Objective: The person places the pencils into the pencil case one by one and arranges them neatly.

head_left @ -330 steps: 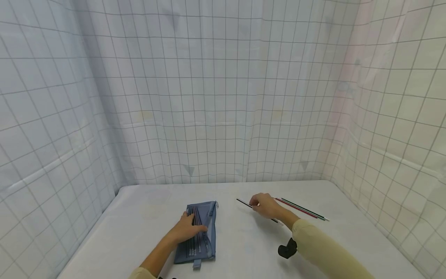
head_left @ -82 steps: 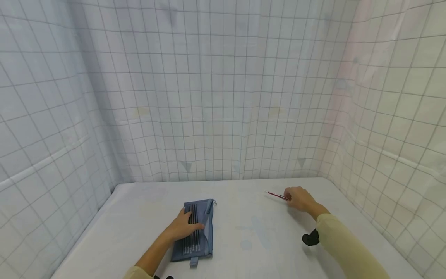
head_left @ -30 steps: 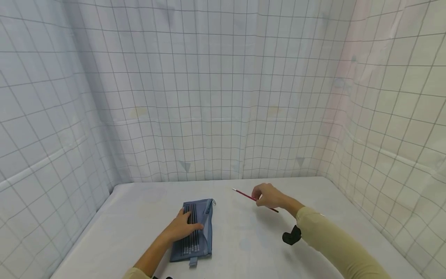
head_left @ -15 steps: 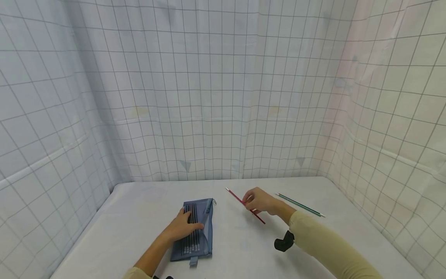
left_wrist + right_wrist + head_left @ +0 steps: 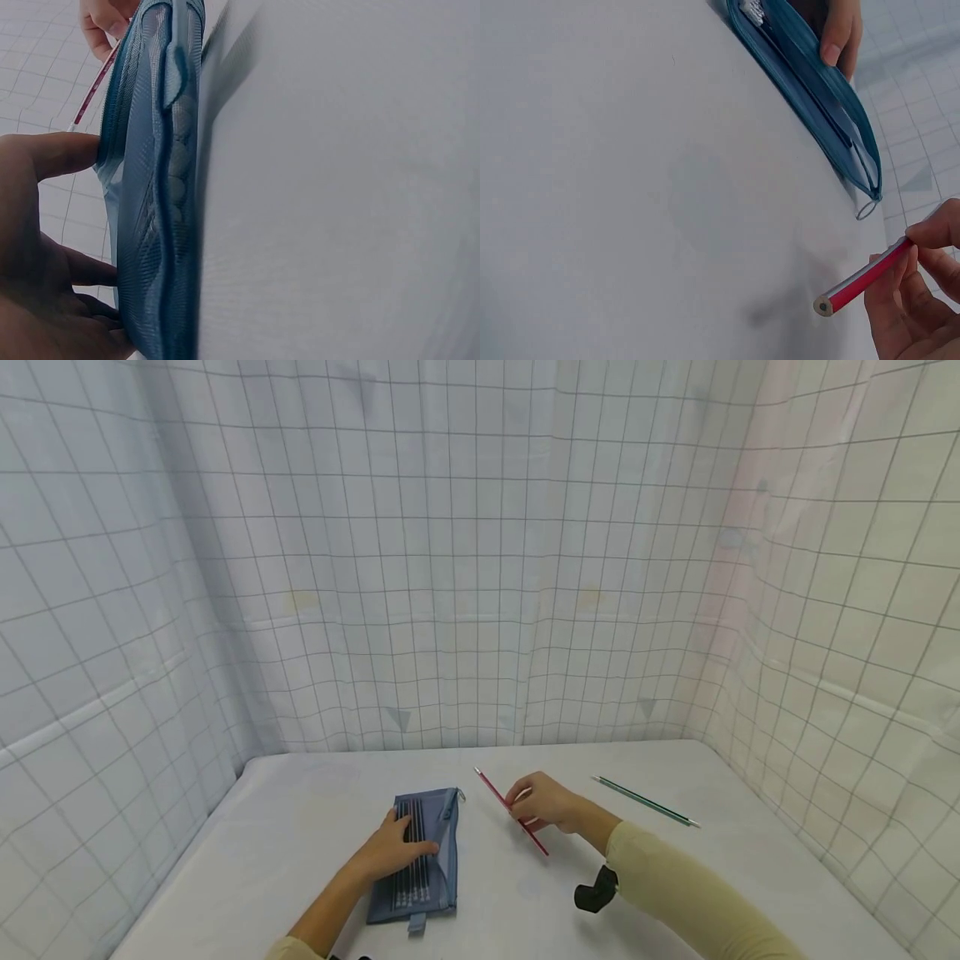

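Note:
My left hand rests with spread fingers on a blue mesh pencil case. A row of dark pencils with pale ends shows through its mesh. In the right wrist view the case has its zipped side gaping, and the left thumb lies at the opening's edge. My right hand pinches a red pencil between thumb and fingers, slanted above the table and right of the case. Its flat, unsharpened end points toward the right wrist camera.
Two green pencils lie close together on the white table, right of and beyond the right hand. A metal ring hangs from the case's far corner. White gridded curtains enclose the table at the back and sides.
Earlier the right hand held a black-and-white pencil while the red one lay by the green pencils. It has since picked up the red pencil and carried it left. The left hand stays on the case.

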Demonstrator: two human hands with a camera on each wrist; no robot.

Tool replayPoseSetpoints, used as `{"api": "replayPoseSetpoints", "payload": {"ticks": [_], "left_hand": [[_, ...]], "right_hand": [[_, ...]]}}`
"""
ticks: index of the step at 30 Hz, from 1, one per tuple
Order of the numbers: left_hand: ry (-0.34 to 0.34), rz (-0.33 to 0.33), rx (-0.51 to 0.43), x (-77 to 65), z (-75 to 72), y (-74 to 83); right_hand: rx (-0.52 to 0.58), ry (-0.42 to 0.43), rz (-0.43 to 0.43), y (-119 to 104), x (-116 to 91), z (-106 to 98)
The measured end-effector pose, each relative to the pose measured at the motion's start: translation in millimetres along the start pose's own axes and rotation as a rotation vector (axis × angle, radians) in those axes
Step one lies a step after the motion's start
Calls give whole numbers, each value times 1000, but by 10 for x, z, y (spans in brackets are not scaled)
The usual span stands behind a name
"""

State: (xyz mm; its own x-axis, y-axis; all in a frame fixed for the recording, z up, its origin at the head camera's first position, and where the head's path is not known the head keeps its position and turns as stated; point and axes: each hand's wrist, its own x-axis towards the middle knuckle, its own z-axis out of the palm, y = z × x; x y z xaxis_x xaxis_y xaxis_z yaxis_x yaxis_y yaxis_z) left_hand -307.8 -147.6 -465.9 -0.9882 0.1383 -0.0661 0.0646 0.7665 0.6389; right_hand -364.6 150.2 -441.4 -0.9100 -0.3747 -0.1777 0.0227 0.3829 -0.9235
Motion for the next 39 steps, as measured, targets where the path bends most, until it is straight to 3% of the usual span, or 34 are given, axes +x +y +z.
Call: {"api": "replayPoseSetpoints", "payload": {"ticks": [9,18,28,35,39], "left_hand": [[-7,-20,-33,-7,-2,-9],[-2,-31,-30,1,4,-8],[-3,-38,-27,14,3,-6],[-9,-47,-52,19,-10,-18],[-14,-52,-61,21,-13,-17]], "right_hand": [[66,42,87,30,29,291],[101,23,126,8,4,547],[126,21,86,-74,108,855],[60,86,40,-182,160,1048],[-38,142,31,-225,172,1145]]}}
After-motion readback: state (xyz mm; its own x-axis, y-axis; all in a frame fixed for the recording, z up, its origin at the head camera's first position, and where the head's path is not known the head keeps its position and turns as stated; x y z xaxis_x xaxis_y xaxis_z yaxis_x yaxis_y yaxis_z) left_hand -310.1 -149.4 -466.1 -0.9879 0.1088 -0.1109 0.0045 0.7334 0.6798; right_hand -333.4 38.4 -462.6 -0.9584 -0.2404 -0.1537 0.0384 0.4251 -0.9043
